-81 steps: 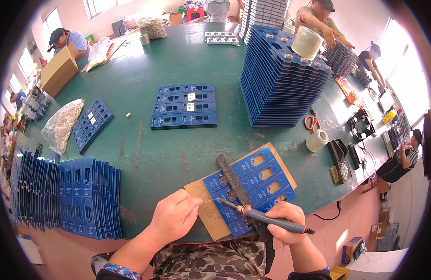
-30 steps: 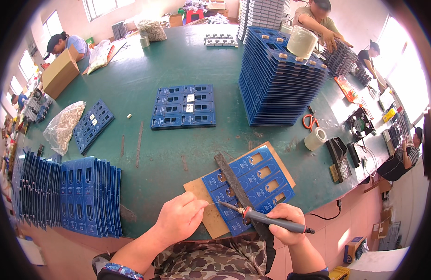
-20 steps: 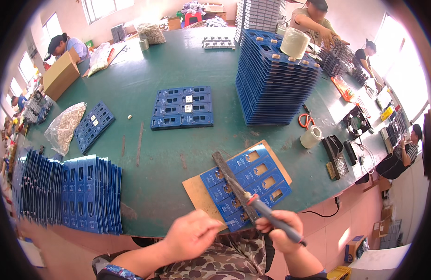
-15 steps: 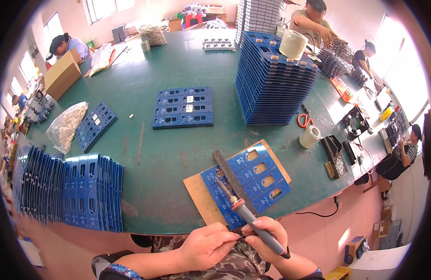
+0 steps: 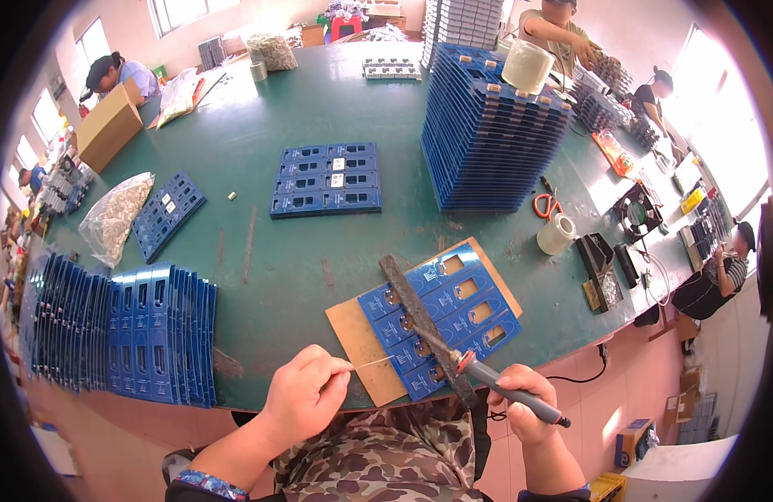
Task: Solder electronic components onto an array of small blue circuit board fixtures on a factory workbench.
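Blue panel (image 5: pixel 441 299): was laid aslant on the brown board (image 5: pixel 353 335), close to the near edge of the worktop (image 5: pixel 294 268); its place on the board looked unchanged from half a second earlier.
Bar (image 5: pixel 407 293): was left lying across the panel, with its near end stuck out past the panel's lower side.
Right hand (image 5: pixel 529 397): was curled firmly around the handle of the iron (image 5: pixel 495 378), with nothing else seen in its grasp.
Left hand (image 5: pixel 307 393): had been held close to the right one at the worktop's edge half a second before; by this moment it had been drawn well apart to the left, with thumb and forefinger closed in a pinch.
Thin wire: the wire (image 5: pixel 371 363) was gripped in that pinch and pointed over the board at the panel's left edge; whether the panel was touched by its end could not be told.
Iron tip: had been seen over the panel, left of the bar; now it was placed over the bar itself, and contact could not be told.
Gap from tip to wire: was plainly visible, so no heating of the wire was judged to be under way.
Change in the hands: was read as a short adjustment of the wire being finished, with both tools brought back to the panel.
Tall stack (image 5: pixel 487 151): was left untouched beyond the board.
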Demonstrator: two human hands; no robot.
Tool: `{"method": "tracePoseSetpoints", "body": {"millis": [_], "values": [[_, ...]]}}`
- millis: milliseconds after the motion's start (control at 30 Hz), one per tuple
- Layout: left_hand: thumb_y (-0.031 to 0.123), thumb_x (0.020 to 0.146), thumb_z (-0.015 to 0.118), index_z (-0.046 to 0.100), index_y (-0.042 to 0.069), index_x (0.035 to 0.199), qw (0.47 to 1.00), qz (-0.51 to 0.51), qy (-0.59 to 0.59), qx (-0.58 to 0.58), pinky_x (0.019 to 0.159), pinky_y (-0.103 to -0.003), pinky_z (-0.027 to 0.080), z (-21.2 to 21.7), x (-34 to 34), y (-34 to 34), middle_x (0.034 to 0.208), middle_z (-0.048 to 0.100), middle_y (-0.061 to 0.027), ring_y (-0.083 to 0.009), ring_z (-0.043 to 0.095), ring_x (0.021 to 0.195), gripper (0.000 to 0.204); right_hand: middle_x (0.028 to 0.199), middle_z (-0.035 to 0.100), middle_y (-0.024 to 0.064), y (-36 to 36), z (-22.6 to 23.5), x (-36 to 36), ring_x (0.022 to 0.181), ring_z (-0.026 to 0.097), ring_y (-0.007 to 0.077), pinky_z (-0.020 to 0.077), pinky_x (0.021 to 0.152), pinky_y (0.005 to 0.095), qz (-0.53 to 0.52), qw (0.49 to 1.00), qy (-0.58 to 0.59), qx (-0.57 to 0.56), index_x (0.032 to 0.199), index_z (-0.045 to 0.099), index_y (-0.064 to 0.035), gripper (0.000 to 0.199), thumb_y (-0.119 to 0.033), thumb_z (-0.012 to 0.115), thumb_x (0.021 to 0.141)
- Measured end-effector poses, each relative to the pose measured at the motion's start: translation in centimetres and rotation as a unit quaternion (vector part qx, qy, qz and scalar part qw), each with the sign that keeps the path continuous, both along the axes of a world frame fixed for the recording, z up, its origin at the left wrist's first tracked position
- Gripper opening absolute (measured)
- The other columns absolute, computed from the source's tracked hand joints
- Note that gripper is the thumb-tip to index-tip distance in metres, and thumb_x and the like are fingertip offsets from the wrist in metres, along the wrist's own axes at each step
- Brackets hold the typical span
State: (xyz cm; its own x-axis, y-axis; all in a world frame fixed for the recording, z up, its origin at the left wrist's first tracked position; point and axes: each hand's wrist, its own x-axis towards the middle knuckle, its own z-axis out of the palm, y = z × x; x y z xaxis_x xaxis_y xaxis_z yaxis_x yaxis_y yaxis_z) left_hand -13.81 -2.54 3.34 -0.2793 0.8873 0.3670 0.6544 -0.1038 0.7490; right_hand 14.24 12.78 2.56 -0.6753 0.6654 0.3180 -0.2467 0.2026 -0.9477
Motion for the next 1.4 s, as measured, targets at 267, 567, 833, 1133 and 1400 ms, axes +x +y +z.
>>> {"method": "tracePoseSetpoints", "body": {"millis": [267,567,833,1133,1400], "values": [[-0.004,0.080,0.065,0.066,0.002,0.089,0.999,-0.006,0.018,-0.037,0.051,-0.031,0.042,-0.5,-0.2,0.9,0.073,0.054,-0.0081,-0.0196,0.053,0.058,0.011,0.078,0.070,0.0136,1.0,-0.2,-0.2,0.066,0.068,0.0198,0.0527,0.060,0.0291,-0.016,0.996,-0.087,0.014,0.097,0.065,0.0053,0.028,-0.016,0.068,0.080],[0.002,0.083,0.064,0.067,0.003,0.089,0.997,-0.021,0.036,-0.061,0.052,-0.034,0.045,-0.6,-0.6,1.1,0.073,0.054,-0.0076,-0.0232,0.055,0.058,0.007,0.075,0.070,0.0123,1.6,-0.6,-0.8,0.066,0.069,0.0201,0.0525,0.059,0.0285,-0.002,0.994,-0.090,0.061,0.096,0.066,0.0048,0.027,-0.015,0.067,0.078],[0.003,0.083,0.064,0.067,0.004,0.090,0.997,-0.036,0.042,-0.056,0.053,-0.035,0.046,-0.7,-0.7,1.2,0.073,0.053,-0.0075,-0.0238,0.056,0.060,0.008,0.077,0.070,0.0125,1.6,-0.9,-0.5,0.067,0.070,0.0193,0.0536,0.060,0.0281,0.009,0.995,-0.090,0.042,0.096,0.066,0.0054,0.027,-0.015,0.068,0.079],[0.001,0.082,0.065,0.067,0.003,0.090,0.997,-0.043,0.037,-0.061,0.054,-0.034,0.045,-0.8,-0.4,1.6,0.071,0.053,-0.0076,-0.0233,0.055,0.061,0.008,0.078,0.071,0.0132,1.0,-1.0,-0.1,0.068,0.071,0.0189,0.0547,0.060,0.0281,0.006,0.996,-0.088,0.021,0.096,0.065,0.0060,0.026,-0.014,0.068,0.079],[-0.001,0.080,0.066,0.067,0.003,0.088,0.997,-0.045,0.038,-0.053,0.054,-0.033,0.044,-0.8,0.0,2.0,0.069,0.053,-0.0070,-0.0223,0.053,0.060,0.009,0.075,0.071,0.0125,0.8,-1.1,0.4,0.067,0.070,0.0189,0.0546,0.061,0.0277,0.008,0.995,-0.090,0.028,0.096,0.065,0.0055,0.027,-0.015,0.068,0.080]]}}
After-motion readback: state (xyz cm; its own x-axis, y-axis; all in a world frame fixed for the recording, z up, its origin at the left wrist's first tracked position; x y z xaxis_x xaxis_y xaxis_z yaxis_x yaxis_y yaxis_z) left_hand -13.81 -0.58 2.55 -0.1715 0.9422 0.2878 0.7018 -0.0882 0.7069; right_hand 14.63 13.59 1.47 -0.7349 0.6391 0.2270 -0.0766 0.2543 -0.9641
